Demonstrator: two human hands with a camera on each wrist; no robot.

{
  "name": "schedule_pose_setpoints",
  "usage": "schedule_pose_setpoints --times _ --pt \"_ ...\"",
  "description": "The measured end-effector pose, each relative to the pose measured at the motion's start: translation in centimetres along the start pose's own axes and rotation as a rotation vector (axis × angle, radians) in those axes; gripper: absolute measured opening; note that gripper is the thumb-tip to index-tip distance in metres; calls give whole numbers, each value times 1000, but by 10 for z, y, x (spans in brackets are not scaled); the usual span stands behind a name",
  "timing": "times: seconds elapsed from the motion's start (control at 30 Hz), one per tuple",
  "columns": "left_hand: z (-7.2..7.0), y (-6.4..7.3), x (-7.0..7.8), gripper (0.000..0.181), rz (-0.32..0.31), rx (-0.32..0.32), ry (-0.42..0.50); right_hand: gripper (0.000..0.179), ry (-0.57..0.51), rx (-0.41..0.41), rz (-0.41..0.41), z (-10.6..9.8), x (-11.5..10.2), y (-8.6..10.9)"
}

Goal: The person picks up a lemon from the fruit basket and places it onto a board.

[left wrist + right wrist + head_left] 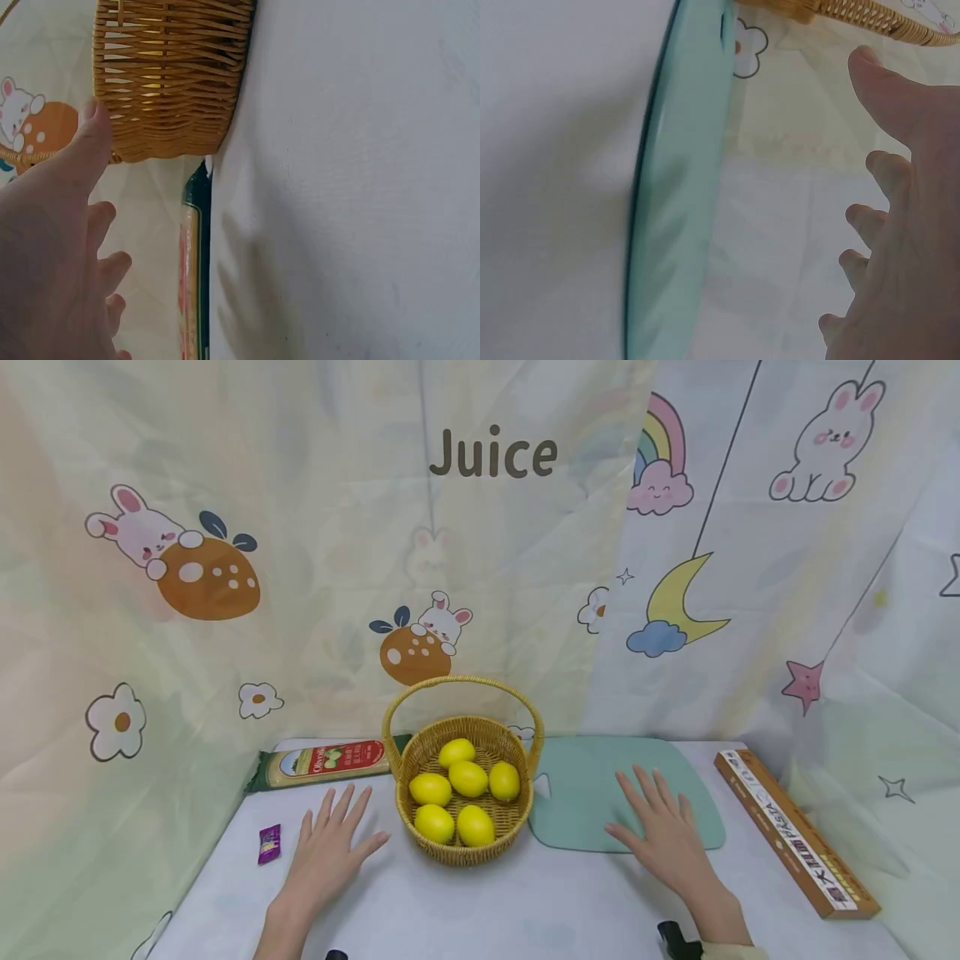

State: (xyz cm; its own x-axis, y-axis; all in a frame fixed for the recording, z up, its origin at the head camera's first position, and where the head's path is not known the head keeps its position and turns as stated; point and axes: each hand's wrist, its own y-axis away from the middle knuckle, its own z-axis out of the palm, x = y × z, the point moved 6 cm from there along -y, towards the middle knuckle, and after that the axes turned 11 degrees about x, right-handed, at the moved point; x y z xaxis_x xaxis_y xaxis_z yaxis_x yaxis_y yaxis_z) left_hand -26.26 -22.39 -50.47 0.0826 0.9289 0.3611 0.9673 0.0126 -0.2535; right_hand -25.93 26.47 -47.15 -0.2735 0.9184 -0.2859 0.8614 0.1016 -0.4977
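A wicker basket [465, 858] with a tall arched handle stands mid-table, holding several yellow lemons [468, 778]. My left hand [327, 852] hovers over the cloth to the left of the basket, fingers spread, holding nothing. In the left wrist view its thumb points toward the basket's woven side [172, 82], and its shadow falls on the cloth. My right hand [666, 831] is spread above the lower right part of a pale green cutting board [592, 768]. The right wrist view shows a gap between those fingers and the board [682, 180].
A pasta packet [330, 764] lies behind my left hand, reaching to the basket. A small purple wrapped sweet [269, 844] lies at the left. A long brown pasta box [795, 835] lies along the right edge. A printed curtain [510, 568] hangs behind the table.
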Motion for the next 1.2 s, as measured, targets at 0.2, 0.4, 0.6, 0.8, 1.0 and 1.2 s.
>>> schedule_pose_setpoints --times 0.2,0.4,0.6,0.8,1.0,1.2 --pt "2 -1 5 81 20 17 18 84 -12 -16 -32 -2 -16 -10" --pt "5 1 13 82 32 20 36 82 -60 -13 -68 -4 -37 -22" --pt "7 1 21 83 32 7 48 82 -68 -31 -97 -3 -56 -30" --pt "10 0 27 93 29 -2 60 83 -96 -56 -140 -2 -78 -34" --pt "14 0 31 95 33 10 76 84 -144 -83 -181 -2 -99 -35" --pt "19 -1 33 95 18 1 93 83 -168 -124 -195 3 -117 -38"
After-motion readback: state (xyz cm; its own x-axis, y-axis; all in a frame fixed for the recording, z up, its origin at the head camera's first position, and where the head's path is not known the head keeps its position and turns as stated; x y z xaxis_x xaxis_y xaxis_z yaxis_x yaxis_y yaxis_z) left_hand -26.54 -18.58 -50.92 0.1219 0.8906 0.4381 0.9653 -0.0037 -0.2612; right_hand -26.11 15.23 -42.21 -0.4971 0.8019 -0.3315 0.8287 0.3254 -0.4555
